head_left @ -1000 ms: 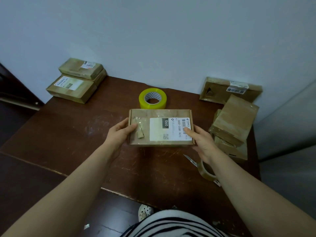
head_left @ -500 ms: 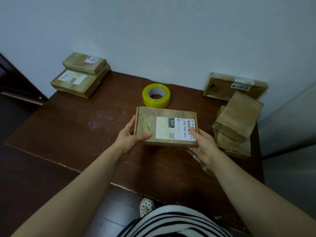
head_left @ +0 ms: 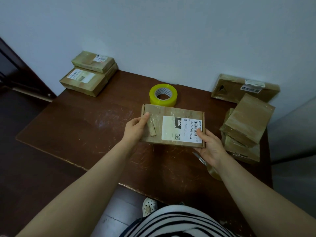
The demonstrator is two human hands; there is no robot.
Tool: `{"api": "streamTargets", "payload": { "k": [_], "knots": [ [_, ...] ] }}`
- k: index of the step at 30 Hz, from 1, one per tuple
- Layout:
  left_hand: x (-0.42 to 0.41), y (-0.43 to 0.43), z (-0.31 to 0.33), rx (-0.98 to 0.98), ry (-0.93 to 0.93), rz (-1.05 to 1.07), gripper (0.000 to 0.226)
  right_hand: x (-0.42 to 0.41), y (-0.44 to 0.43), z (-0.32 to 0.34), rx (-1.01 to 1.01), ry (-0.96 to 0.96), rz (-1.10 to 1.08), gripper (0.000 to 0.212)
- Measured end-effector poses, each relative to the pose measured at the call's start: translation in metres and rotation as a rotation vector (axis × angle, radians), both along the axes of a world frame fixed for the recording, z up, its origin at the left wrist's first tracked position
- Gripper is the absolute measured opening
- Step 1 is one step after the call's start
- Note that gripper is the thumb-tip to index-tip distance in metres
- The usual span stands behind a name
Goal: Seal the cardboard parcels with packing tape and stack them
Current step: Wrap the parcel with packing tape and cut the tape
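Scissors and a clear tape roll lie mostly hidden under your right wrist. Your left hand and right hand grip the parcel by its short ends over the table, long axis left to right, label up. Yellow tape sits just behind.

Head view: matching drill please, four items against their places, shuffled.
Things
1. tape roll
2. parcel marked 060
3. stack with labels up
4. plain-topped pile

Places
A. right edge of the table
B. far-left corner
C. gripped between left hand and right hand
D. mid-table, just behind the parcel marked 060

Pairs: 1-D, 2-C, 3-B, 4-A
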State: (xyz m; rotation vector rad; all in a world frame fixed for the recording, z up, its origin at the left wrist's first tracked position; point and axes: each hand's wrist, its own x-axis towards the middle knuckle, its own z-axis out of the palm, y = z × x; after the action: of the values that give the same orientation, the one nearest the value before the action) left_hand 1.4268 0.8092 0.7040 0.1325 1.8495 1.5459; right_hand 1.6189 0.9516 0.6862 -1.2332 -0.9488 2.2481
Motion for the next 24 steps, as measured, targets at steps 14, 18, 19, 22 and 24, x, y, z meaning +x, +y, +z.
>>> {"api": "streamTargets", "payload": {
  "k": [14,18,19,22,24],
  "knots": [
    [0.003,0.001,-0.004,-0.134,0.103,0.029,0.046,-0.016,-0.002,-0.005,0.205,-0.22,0.12,0.042],
    [0.015,0.0,-0.011,-0.186,0.082,0.051,0.057,-0.029,-0.019,0.003,1.048,-0.563,0.083,0.021],
    [0.019,0.0,-0.013,-0.178,0.069,0.063,0.06,-0.035,-0.027,0.009,1.014,-0.489,0.135,0.01],
    [0.029,0.0,-0.015,-0.146,0.065,0.107,0.066,-0.053,-0.048,0.019,0.484,-0.401,0.343,0.011],
    [0.034,0.001,-0.016,-0.137,0.097,0.137,0.064,-0.058,-0.056,0.023,0.254,-0.363,0.388,0.019]
  ]
}}
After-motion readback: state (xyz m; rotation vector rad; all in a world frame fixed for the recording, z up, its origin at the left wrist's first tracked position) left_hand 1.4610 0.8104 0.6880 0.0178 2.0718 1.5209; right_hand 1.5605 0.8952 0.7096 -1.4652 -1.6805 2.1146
